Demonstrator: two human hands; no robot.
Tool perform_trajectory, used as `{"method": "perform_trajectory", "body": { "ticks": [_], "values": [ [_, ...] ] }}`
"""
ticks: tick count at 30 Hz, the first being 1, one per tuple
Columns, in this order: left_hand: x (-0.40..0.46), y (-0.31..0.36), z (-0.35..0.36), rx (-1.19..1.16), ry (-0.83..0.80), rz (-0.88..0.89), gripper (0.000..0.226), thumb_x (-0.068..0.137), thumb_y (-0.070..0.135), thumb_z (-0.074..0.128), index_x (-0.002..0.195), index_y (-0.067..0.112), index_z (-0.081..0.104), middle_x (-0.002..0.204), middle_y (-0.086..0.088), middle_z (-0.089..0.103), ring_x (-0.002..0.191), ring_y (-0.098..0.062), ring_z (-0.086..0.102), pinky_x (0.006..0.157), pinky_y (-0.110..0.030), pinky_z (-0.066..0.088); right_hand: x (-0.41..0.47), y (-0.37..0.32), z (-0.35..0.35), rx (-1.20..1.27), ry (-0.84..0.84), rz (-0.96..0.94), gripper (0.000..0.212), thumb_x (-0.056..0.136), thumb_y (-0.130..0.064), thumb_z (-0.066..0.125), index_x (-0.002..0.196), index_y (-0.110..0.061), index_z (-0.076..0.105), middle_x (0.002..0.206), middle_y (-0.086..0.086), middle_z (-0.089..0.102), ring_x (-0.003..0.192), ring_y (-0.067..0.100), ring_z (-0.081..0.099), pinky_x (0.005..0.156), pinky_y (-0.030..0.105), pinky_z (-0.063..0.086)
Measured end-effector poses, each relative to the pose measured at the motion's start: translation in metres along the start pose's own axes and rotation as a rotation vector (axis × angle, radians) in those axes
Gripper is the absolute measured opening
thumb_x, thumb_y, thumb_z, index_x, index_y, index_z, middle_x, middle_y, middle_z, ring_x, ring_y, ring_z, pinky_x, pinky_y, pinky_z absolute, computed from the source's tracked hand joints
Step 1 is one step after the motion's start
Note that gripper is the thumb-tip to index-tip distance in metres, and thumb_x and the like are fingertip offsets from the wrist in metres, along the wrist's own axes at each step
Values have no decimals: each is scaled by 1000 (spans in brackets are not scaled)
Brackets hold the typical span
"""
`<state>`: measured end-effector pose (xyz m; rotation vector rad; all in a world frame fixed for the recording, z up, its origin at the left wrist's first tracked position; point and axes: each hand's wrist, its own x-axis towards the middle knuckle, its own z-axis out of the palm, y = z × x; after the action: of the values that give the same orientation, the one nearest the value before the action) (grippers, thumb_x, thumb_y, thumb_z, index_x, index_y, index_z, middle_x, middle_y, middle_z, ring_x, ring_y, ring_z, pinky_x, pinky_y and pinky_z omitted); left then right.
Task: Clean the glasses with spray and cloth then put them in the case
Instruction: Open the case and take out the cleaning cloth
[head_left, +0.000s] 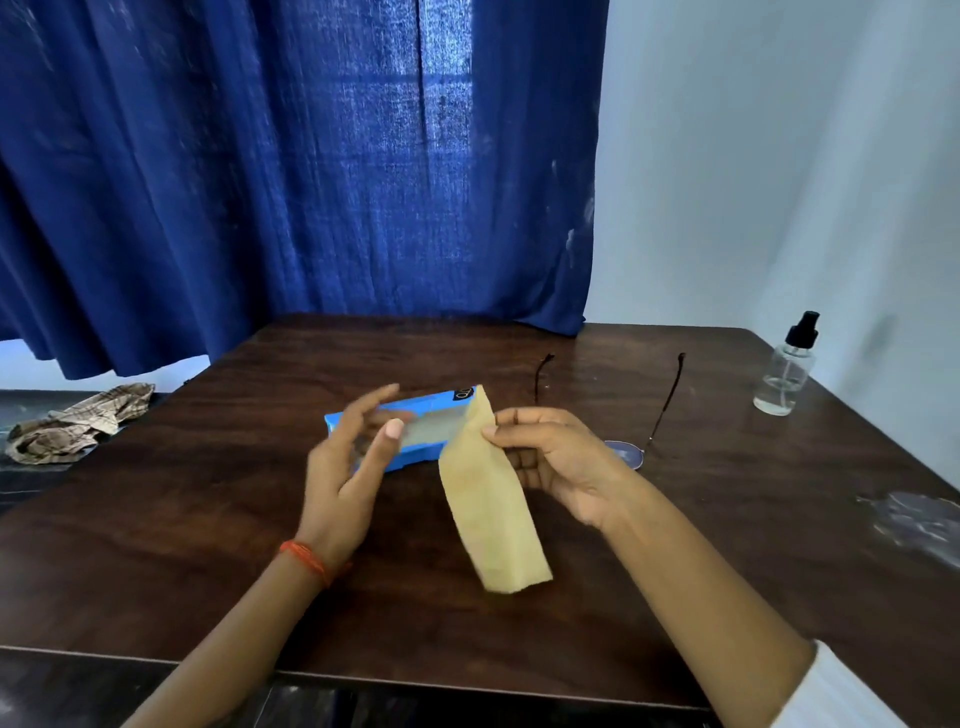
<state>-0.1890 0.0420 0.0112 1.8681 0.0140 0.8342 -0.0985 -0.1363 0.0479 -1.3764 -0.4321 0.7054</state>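
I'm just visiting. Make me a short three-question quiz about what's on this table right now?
1. True or false: the spray bottle stands upright at the table's far right.
2. Which hand pinches the yellow cloth: (a) left hand, (b) right hand?
3. Fill in: the glasses lie with arms unfolded, ____ the blue case.

Key: 1 true; 2 b; 3 outside (right of it).

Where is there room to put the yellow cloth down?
Bare dark wooden table lies near the front edge, left of the left hand. Another patch lies between the wire-rimmed glasses and clear spray bottle. Crowded around the blue case.
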Motion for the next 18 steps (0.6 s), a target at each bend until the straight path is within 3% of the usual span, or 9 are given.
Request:
{"method": "perform_trajectory", "body": {
  "ticks": [2,4,8,12,15,18],
  "values": [
    [-8,13,16,-293,-145,-241,54,78,51,57,120,17,55,89,0,73,88,-13,68,69,-22,53,-6,5,-4,87,-72,48,12,86,-2,57,93,-3,67,70,1,72,57,7,66,53,19,55],
    [-13,19,27,-430,-278,-426,51,70,43,62,114,17,60,89,-1,74,85,-13,69,64,-22,54,-12,10,-7,134,-131,110,15,87,-1,54,91,-5,68,72,2,72,59,8,67,57,19,57],
    [-14,21,30,-603,-314,-586,47,69,9,66,115,9,57,99,-12,72,88,-19,69,66,-26,56,-17,18,-18,219,-158,237,18,80,2,55,89,-3,70,75,7,72,62,11,68,61,20,56],
    [-15,22,24,-745,-359,-672,51,64,-2,65,114,7,57,106,-13,70,94,-20,68,69,-24,57,-19,20,-25,273,-288,279,30,72,-5,60,101,-3,68,89,9,73,72,11,68,70,20,54],
    [-11,21,24,-674,-318,-718,46,69,-12,62,110,8,57,105,-13,70,88,-17,70,63,-23,56,-15,23,-20,89,-131,252,16,80,3,58,87,-6,69,72,5,72,57,8,67,55,19,56],
    [-4,13,30,-268,-234,-619,53,71,-15,65,113,15,53,112,-15,64,80,-17,68,67,-25,57,-8,29,-14,-327,113,107,14,82,5,59,78,-8,63,71,6,67,54,10,64,47,20,53]
  ]
}}
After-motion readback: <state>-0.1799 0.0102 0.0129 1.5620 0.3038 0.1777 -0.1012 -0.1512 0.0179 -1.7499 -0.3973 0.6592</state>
